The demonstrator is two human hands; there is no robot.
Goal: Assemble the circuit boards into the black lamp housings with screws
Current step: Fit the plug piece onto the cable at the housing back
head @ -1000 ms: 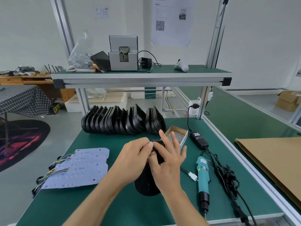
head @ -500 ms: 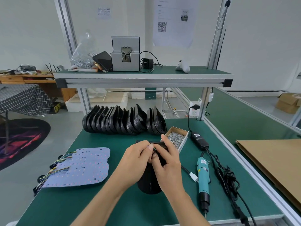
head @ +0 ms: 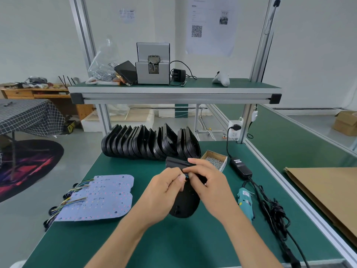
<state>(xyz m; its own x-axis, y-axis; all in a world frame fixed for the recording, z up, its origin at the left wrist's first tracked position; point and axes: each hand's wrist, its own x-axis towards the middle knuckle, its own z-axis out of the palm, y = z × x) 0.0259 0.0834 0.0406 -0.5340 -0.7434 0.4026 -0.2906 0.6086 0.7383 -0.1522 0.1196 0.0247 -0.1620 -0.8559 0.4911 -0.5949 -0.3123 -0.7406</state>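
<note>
A black lamp housing [head: 184,205] lies on the green bench in front of me, its far end raised under my fingers. My left hand [head: 164,192] and my right hand [head: 207,180] meet over its upper end, and their fingertips pinch something small with a blue bit; what it is I cannot tell. A row of black housings [head: 146,144] stands on edge behind. Pale circuit boards [head: 102,200] with coloured wires lie stacked at the left. A small cardboard box of screws [head: 215,162] sits just beyond my right hand. A teal electric screwdriver [head: 246,204] lies at the right.
A black power adapter [head: 240,167] and a coiled black cable [head: 274,211] lie right of the screwdriver. Cardboard sheet [head: 324,194] covers the neighbouring bench at the right. An upper shelf [head: 173,91] carries a grey machine [head: 153,63], a bag and a charger.
My right hand's fingers have curled in from a spread pose to pinch beside the left fingertips. The housing's far end has tipped up a little. The view has shifted slightly.
</note>
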